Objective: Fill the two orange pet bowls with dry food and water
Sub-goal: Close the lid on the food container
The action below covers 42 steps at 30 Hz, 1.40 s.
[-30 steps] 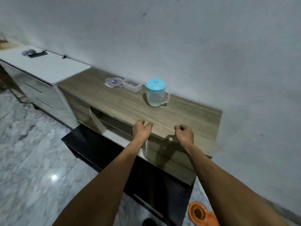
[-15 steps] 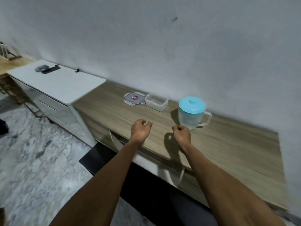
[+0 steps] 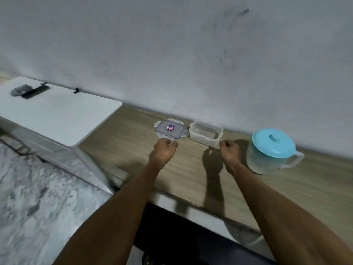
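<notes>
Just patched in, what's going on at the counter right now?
A person stands at a wooden counter with both hands out in loose fists, holding nothing. The left hand is just in front of a loose container lid; the right hand is near the open clear container and a blue-lidded pitcher. No orange bowls in view.
</notes>
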Each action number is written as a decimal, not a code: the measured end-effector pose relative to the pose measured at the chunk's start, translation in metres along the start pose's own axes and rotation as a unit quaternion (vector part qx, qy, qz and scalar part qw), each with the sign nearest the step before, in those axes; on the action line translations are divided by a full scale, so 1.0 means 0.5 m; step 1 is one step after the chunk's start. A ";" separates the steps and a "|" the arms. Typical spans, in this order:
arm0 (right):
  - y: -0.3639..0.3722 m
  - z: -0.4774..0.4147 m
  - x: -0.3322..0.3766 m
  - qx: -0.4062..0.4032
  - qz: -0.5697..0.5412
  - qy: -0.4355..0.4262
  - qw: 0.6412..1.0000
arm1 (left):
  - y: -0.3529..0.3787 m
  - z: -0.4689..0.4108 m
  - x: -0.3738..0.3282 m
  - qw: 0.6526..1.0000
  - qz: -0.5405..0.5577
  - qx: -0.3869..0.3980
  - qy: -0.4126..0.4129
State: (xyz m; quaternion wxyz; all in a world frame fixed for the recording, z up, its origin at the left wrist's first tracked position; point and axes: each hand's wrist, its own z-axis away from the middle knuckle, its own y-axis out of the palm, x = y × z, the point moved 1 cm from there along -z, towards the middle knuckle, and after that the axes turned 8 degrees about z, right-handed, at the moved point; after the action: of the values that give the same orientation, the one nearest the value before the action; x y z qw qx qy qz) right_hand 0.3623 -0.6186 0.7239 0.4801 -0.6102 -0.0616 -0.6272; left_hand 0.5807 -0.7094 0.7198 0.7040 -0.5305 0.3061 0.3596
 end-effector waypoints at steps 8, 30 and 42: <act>0.107 -0.086 0.027 -0.108 -0.007 0.103 0.989 | -0.068 -0.247 -0.007 0.987 -0.105 0.081 0.089; 0.198 -0.146 0.015 -0.201 0.015 0.110 0.973 | -0.021 -0.502 -0.021 0.903 -0.325 0.207 0.190; 0.196 -0.125 0.039 -0.184 -0.015 0.131 0.974 | -0.103 -0.527 -0.075 0.970 -0.080 0.157 0.169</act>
State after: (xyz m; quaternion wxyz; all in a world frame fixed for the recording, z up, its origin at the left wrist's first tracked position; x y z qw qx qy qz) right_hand 0.3885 -0.7225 0.6745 0.3540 -0.5996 0.1098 -0.7093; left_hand 0.5898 -0.9802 0.7117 0.7431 -0.4887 0.4300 0.1548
